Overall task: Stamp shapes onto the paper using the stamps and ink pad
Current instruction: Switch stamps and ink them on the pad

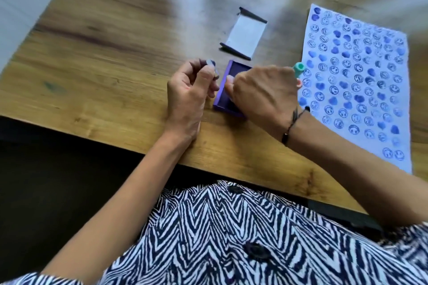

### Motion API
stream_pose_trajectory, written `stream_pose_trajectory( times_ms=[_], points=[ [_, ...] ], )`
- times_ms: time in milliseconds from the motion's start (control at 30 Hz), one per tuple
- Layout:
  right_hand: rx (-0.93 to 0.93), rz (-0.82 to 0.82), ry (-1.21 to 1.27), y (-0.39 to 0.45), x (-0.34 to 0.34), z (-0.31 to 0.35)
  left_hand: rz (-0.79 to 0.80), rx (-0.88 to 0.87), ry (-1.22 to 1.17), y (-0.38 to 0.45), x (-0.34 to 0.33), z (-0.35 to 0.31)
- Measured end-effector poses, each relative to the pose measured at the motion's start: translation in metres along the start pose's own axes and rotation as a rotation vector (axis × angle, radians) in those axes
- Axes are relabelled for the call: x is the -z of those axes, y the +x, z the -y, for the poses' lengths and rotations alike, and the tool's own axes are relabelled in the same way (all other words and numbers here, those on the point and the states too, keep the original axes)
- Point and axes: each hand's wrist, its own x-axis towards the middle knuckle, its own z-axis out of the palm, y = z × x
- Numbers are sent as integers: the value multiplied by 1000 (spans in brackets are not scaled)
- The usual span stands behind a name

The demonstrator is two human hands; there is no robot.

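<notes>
Left hand (190, 90): fingers pinched on a small stamp (212, 66) — beside the ink pad (228, 85).
Right hand (261, 95): closed over the pad, gripping a teal stamp (298, 69).
Paper (356, 81): covered in blue prints — on the right.

Purple ink pad (228, 81), zebra-striped shirt (231, 233)

bright daylight glares across the far table (139, 18), edges motion-blurred and perhaps wide-angle warped.

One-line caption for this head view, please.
Left hand holds a small stamp; right hand, gripping a teal stamp, reaches over the ink pad beside the nearly filled paper.
</notes>
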Motion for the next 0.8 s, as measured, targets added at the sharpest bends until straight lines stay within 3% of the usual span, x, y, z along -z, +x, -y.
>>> stream_pose_trajectory(
  times_ms=[133, 233, 333, 500, 633, 733, 800],
  points=[
    [-8, -17, 153, 9, -7, -4, -9, 8, 13, 1, 0, 1],
    [-48, -20, 114, 10, -6, -8, -18, 7, 7, 1, 1, 2],
    [-135, 112, 306, 4, -8, -11, -20, 1, 42, 2, 0, 2],
    [-107, -69, 202, 23, 0, -4, -5, -8, 48, -1, -2, 0],
    [-314, -308, 242, -6, 33, -34, 12, -82, 140, -8, -5, -1],
    [-477, -224, 317, -49, 33, -78, 112, -167, 230, -24, -19, -2],
    [-601, -202, 411, -82, 25, -106, 267, -199, 274, -39, -35, -5]
  ],
)
